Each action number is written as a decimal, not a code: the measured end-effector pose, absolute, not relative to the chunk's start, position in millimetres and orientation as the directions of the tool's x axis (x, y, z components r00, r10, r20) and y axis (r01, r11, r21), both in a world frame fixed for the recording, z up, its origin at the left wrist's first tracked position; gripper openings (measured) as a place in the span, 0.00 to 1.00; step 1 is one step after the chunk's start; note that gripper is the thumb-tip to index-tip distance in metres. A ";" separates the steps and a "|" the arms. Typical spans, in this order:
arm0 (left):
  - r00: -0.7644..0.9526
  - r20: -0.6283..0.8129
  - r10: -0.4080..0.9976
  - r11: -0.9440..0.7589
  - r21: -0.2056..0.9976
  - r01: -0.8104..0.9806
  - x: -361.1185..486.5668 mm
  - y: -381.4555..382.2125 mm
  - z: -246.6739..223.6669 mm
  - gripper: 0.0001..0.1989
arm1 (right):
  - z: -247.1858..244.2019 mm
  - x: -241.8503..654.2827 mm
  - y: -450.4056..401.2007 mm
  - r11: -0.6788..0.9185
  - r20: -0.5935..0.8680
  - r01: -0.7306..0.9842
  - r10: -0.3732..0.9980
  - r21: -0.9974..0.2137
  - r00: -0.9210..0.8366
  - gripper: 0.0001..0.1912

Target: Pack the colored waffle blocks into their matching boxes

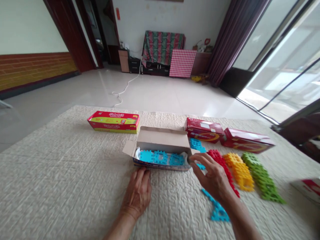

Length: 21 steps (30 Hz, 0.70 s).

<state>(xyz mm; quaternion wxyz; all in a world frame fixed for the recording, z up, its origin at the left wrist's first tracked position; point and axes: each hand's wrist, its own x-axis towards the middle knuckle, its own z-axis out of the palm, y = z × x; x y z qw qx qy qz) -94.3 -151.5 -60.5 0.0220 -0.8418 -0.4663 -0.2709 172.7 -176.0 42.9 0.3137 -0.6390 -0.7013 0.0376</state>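
Observation:
An open cardboard box (163, 136) lies on the quilted mat with its long lid raised and its left end flap folded outward. Inside, blue plastic lattice blocks (160, 157) lie in a row on white lining. My left hand (138, 190) rests on the mat with bent fingers together against the box's lower front edge; its fingertips are partly hidden. At the right end of the box, my right hand (212, 175) pinches the edge between thumb and fingers. Beneath and beside my right forearm lie more blue blocks (220, 212) and a red block row (220, 160).
A yellow block row (240, 170) and a green block row (262, 178) lie to the right. Behind stand a red-yellow box (113, 122) and two dark red boxes (203, 128). Another box (307, 188) sits at the right edge. A white cable (127, 86) crosses the floor.

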 end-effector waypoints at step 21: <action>0.423 0.497 0.757 -0.581 0.217 0.784 -98.7 -150.0 -69.4 0.17 | -3.9 204.6 -166.1 -0.251 0.153 0.951 0.948 -0.180 0.279 0.22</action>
